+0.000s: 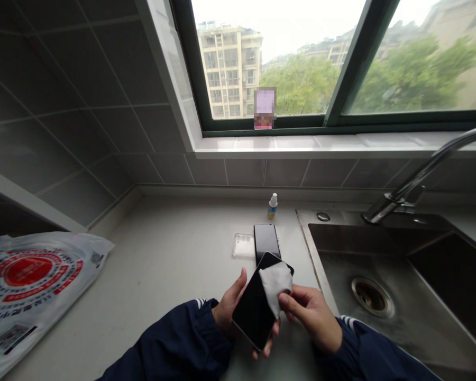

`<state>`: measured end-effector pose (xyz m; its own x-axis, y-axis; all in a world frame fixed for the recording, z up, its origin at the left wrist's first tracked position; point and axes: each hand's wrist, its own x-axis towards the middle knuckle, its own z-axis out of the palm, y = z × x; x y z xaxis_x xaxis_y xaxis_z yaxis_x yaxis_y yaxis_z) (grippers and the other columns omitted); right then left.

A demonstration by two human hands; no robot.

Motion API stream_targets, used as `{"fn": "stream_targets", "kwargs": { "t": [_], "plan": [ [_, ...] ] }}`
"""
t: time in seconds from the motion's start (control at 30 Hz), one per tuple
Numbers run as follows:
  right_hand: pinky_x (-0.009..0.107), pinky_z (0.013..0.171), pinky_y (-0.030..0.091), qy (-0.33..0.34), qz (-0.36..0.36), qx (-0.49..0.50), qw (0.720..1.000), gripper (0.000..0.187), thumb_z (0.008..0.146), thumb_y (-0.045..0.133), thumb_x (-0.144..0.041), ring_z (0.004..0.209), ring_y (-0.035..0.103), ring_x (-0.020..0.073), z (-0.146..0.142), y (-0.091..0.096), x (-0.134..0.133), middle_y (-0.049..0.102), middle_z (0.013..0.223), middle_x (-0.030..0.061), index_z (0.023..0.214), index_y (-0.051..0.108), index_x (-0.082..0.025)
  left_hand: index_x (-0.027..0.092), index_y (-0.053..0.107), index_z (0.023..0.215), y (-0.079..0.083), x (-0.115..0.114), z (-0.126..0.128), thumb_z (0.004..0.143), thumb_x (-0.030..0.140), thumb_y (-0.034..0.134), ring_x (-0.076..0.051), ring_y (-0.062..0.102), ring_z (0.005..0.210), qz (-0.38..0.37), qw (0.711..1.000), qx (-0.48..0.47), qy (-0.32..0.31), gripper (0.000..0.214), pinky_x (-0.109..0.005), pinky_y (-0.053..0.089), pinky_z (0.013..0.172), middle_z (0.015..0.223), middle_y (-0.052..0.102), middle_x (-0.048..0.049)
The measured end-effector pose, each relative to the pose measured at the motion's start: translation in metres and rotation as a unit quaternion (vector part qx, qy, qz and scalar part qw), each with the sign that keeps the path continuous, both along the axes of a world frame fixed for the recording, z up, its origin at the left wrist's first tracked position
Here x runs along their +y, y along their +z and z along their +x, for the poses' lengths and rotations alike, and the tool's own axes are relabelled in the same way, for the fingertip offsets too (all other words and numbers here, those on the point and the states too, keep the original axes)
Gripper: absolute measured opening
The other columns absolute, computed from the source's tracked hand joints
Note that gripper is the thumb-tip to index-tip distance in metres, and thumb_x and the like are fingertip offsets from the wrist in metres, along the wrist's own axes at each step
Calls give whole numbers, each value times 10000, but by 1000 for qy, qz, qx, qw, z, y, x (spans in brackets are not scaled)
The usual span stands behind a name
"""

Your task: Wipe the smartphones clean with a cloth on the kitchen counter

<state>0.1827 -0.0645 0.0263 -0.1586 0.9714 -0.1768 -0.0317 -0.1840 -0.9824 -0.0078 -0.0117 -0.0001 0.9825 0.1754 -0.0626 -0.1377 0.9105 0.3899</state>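
Phone (253,312) sits gripped in my left hand (230,307), steadied so my right hand (311,317) can pinch a cloth (275,283) against its glass.

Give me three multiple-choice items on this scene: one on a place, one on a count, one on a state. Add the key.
1. Where does the clear phone case lie?
A. In the steel sink
B. On the counter, beside the lying phone
C. On the plastic bag

2. How many phones show?
A. One
B. Three
C. Two

3. What is the right hand doing?
A. Pressing a white cloth to the held phone
B. Turning the faucet
C. Gripping the small bottle

Key:
1 B: the case rests on the counter next to the lying phone.
2 C: one lies on the counter and one sits in the left hand.
3 A: its fingers hold the cloth against the phone's dark face.
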Motion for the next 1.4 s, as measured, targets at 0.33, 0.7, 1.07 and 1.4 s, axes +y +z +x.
{"fn": "stream_targets", "kwargs": {
  "t": [0.33, 0.7, 1.07, 1.4],
  "plan": [
    [254, 567, 342, -76, 3, -10, 997, 504, 814, 646, -582, 547, 427, 116, 20, -5, 10, 499, 526, -9, 538, 558, -169, 121, 432, 1381, 1, -3, 2, 798, 805, 76, -295, 701, 682, 7, 1000, -17, -10, 966, -312, 490, 436, 928, 664, -175],
    [250, 543, 372, 7, -38, 70, 997, 401, 742, 757, -508, 537, 524, 126, 4, -12, 2, 607, 575, 25, 722, 692, -113, 67, 481, 1309, -2, 0, 2, 778, 821, 58, -303, 699, 662, -4, 1000, -6, 9, 1015, -364, 524, 458, 929, 660, -183],
    [249, 566, 470, -151, -78, 163, 972, 457, 632, 848, -497, 634, 571, 132, 10, -19, 9, 644, 791, 32, 906, 666, -180, 113, 448, 1356, 1, -3, 1, 810, 798, 99, -308, 705, 701, 7, 999, -37, -7, 943, -321, 494, 449, 943, 664, -184],
    [315, 769, 516, -128, -104, 200, 966, 366, 727, 789, -498, 782, 650, 169, -2, -16, -1, 687, 833, 48, 852, 709, -163, 110, 507, 1267, 1, -1, 2, 820, 788, 119, -299, 701, 657, 18, 999, -20, 31, 900, -350, 517, 451, 921, 667, -183]
  ]
}}
